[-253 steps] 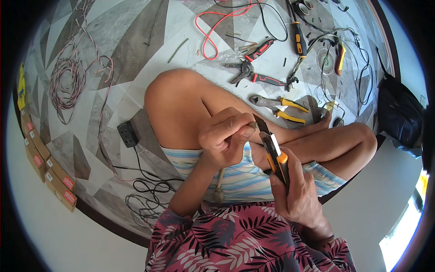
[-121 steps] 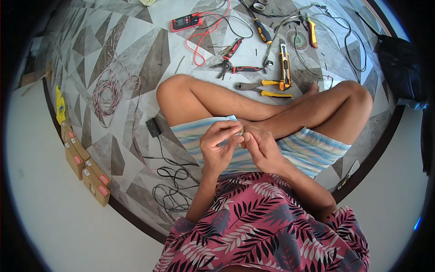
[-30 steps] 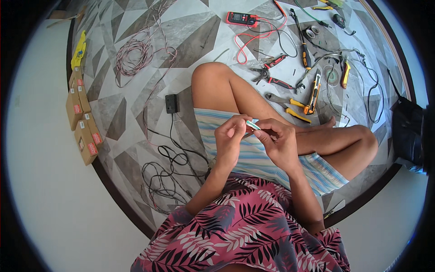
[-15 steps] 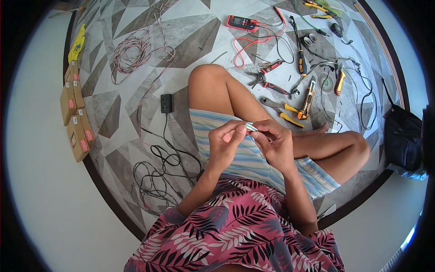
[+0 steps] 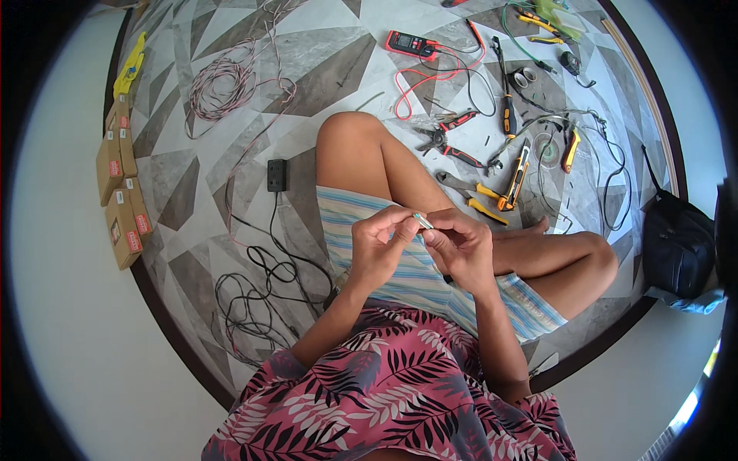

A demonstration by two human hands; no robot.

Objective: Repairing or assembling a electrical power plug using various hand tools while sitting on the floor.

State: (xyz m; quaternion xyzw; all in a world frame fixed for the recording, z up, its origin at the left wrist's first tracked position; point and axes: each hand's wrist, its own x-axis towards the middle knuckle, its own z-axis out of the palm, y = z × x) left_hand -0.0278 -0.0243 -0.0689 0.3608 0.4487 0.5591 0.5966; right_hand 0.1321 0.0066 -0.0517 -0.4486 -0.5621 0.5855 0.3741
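Note:
I sit on the floor with both hands together above my lap. My left hand [image 5: 378,244] pinches one end of a small white and green piece [image 5: 423,221] between thumb and fingertips. At its other end, my right hand [image 5: 465,247] closes thumb and fingers on the same piece. Fingertips cover much of it, and it is too small to tell its kind. Beneath the hands lies the striped cloth of my shorts [image 5: 361,230].
Ahead to the right lie wire strippers [image 5: 440,138], yellow-handled pliers [image 5: 486,209], a utility knife [image 5: 516,178] and a red multimeter [image 5: 410,44]. To the left are a black socket block [image 5: 277,175], coiled wire [image 5: 223,91] and cardboard boxes [image 5: 123,230]. A black bag [image 5: 676,246] stands far right.
The small piece has turned slightly between my fingertips and now slants more steeply. Both hands keep their pinch on it. The whole view has shifted a little.

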